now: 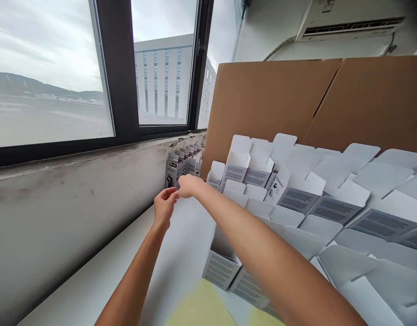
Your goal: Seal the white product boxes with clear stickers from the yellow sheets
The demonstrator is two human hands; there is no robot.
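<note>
A row of small printed white-and-grey boxes (176,170) stands upright along the window ledge, running away from me. My right hand (188,186) reaches to the foot of the nearest box, with its fingers hidden behind the knuckles. My left hand (165,203) is just below it, fingers curled toward the same box. Neither hand shows clearly whether it holds anything. Beneath my right forearm lie many open white cartons (298,199) with raised flaps and grey printed panels, packed side by side.
A tall brown cardboard sheet (272,99) stands behind the cartons. A white ledge surface (93,283) runs below the stained wall (59,217) under the dark-framed window (122,68). A yellow sheet (201,308) lies at the bottom. An air conditioner (347,20) hangs above.
</note>
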